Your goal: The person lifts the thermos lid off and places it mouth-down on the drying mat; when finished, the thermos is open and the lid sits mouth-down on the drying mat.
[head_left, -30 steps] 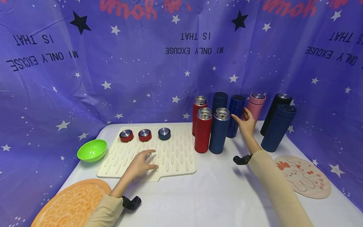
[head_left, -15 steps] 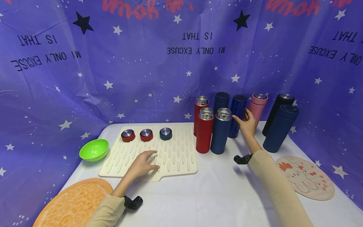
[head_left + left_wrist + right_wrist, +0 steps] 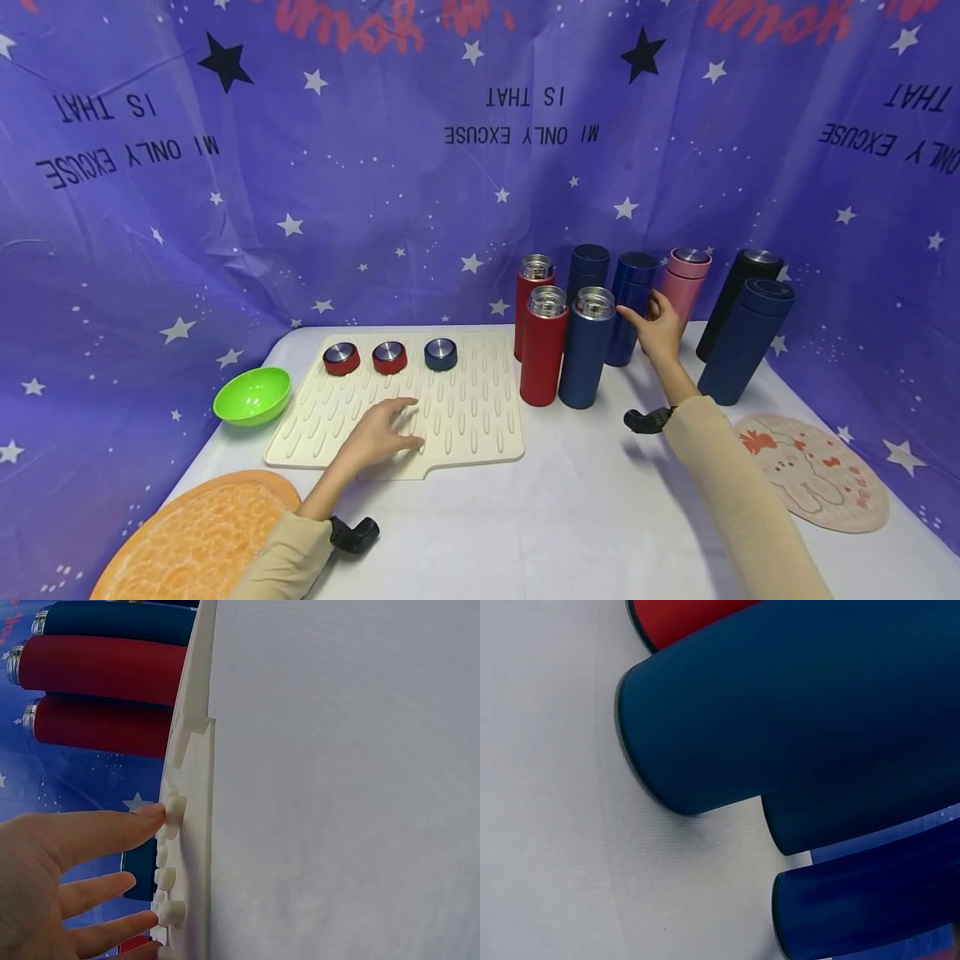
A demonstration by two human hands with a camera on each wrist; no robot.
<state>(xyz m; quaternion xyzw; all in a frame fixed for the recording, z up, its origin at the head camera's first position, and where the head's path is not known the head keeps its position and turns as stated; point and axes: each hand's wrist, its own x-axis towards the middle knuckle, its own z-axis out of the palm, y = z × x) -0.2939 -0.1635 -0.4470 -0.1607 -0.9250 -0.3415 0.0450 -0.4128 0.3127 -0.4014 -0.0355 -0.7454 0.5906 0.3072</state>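
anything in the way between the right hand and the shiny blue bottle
Nothing visible stands between the right hand and the shiny blue bottle: the hand is right at it, though whether it grips is unclear. The lidless blue bottle stands close by, nearer the person and to the left, beside that reach rather than across it.

Both beige-sleeved arms (image 3: 735,483) reach forward.
The bare left hand (image 3: 373,433) spreads loosely; the bare right hand (image 3: 659,333) parts thumb and fingers.
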